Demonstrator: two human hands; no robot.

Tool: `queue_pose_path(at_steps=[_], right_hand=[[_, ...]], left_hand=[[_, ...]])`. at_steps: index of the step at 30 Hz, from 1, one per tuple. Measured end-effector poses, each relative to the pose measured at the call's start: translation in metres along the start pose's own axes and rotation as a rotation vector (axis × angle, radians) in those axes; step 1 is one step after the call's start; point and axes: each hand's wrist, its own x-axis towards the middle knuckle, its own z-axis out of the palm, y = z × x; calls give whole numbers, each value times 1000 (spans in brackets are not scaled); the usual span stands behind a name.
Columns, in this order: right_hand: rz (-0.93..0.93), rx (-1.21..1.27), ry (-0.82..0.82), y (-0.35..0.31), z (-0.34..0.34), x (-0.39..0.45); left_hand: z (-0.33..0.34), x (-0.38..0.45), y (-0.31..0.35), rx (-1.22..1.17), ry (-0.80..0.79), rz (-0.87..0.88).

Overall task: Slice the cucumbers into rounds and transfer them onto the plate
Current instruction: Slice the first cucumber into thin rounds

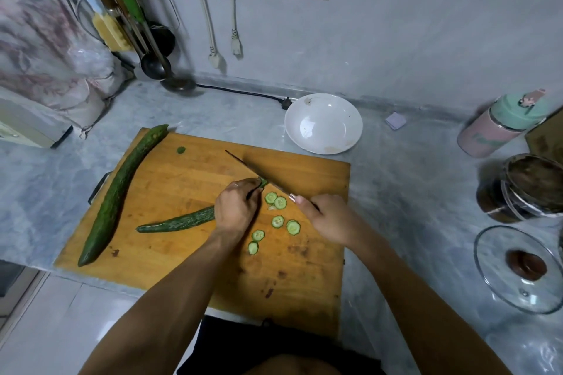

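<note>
Cucumbers lie on the orange wooden cutting board point(182, 256) on the grey marbled counter point(411, 192): 1 long whole dark-green cucumber point(118, 192) along the board's left edge, and 1 thinner partly cut cucumber point(179, 221) near the middle. The left hand point(236, 210) curls its grip over that cucumber's cut end, fingertips against the dark knife blade point(246, 166). The right hand point(327, 216) wraps its grip around the knife handle. 6 pale-green cucumber rounds point(277, 221) lie on the board between the hands. The white round plate point(323, 123) sits on the counter just beyond the board's far right corner.
</note>
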Motion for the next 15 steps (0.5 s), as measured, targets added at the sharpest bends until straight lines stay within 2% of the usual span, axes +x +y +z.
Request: queue_pose_path(at_steps=[8, 15], right_hand=[[-103, -50, 28, -2, -5, -15], [-99, -52, 23, -6, -4, -23]], left_hand=[[-2, -4, -1, 92, -60, 8], [2, -8, -4, 192, -60, 36]])
